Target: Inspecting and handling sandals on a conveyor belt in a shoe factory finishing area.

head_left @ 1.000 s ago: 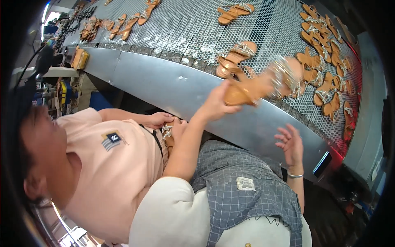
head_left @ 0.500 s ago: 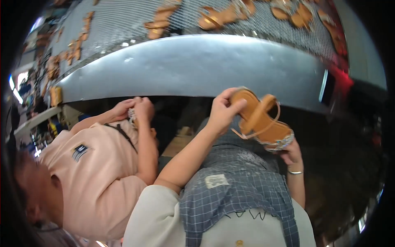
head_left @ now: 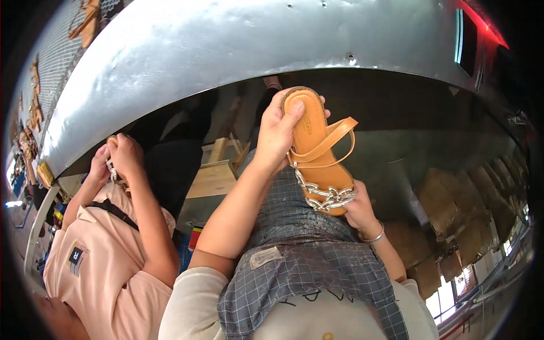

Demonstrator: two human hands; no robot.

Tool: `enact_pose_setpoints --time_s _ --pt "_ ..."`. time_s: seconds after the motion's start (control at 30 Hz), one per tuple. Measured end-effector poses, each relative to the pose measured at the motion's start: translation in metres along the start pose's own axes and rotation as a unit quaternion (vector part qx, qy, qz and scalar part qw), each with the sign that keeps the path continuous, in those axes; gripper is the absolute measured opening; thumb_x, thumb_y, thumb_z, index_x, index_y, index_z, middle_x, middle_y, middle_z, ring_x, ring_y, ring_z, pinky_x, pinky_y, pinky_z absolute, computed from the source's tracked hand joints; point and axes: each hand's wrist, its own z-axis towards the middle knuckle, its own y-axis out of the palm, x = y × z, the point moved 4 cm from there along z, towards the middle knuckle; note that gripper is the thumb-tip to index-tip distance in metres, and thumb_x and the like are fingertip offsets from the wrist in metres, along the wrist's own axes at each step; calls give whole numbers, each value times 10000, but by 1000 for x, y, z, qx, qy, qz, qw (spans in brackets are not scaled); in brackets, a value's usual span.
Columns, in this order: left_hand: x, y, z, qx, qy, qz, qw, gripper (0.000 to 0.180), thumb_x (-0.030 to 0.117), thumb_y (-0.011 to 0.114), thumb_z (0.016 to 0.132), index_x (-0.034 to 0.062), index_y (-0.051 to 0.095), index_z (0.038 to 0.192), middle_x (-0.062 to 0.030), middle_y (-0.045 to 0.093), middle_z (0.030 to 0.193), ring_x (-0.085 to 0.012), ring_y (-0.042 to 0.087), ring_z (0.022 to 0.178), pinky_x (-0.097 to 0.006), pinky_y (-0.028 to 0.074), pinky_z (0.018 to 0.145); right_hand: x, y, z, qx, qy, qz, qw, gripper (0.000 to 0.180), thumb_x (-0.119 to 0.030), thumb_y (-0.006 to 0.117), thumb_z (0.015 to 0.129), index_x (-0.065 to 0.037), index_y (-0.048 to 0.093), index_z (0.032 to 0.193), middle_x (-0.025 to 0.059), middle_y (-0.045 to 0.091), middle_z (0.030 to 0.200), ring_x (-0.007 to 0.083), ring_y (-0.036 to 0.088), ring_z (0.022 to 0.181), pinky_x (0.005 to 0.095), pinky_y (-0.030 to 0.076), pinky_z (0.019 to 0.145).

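A tan flat sandal (head_left: 313, 127) is held up over my lap, its insole facing me and its heel end pointing away. My left hand (head_left: 276, 131) grips the heel end, with the thumb lying on the insole. At the toe end, my right hand (head_left: 361, 211) is closed on the sole's edge, its fingers partly hidden behind the sandal. A silver chain strap (head_left: 331, 196) crosses the toe area. The tan ankle strap (head_left: 334, 137) loops out to the right.
A shiny metal panel (head_left: 226, 42) curves across beyond my hands. To my left, a person (head_left: 113, 249) in a pink shirt handles a small item with a silvery part. Sandals (head_left: 35, 96) lie on a mesh belt. A wooden stool (head_left: 212, 180) and cardboard pieces (head_left: 442, 207) are lower down.
My view has shifted, so most of the mesh belt has left it. The sandal has turned more lengthwise and its insole now faces me more fully; both hands still hold it.
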Motion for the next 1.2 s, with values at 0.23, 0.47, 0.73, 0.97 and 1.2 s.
enact_pose_setpoints --time_s 0.23,0.47,0.73,0.97,1.2 --pt "11 12 16 -45 -47 11 998 377 296 529 941 2 433 1156 -224 599 1072 -313 660 889 -399 583 741 10 13 17 47 -42 -1 998 369 49 665 774 50 562 1128 78 636 1062 132 606 951 289 492 839" --pt "14 22 11 6 -57 88 995 356 247 536 935 -45 461 1124 -206 628 1010 -273 672 807 -373 577 703 -6 37 7 99 -128 -211 964 430 17 693 770 63 516 1159 108 645 1036 146 614 941 286 486 821" --pt "14 38 3 75 -91 62 991 280 172 509 933 -53 483 1098 -178 636 951 -251 664 763 -341 565 686 -26 44 -13 135 -81 -213 964 427 12 695 783 74 516 1166 139 649 1049 172 622 952 294 494 824" --pt "17 43 3 81 -122 5 989 254 175 481 944 -34 494 1087 -172 636 929 -271 669 776 -386 576 703 -50 34 -21 87 -77 -229 966 406 12 702 732 78 560 1107 136 664 1013 165 631 919 285 496 808" --pt "18 22 24 -109 -200 61 972 353 203 562 910 -67 501 1129 -187 630 1020 -285 669 872 -388 573 763 -9 76 13 62 -103 -107 987 453 50 664 753 57 504 1176 83 627 1064 108 583 962 262 480 821"
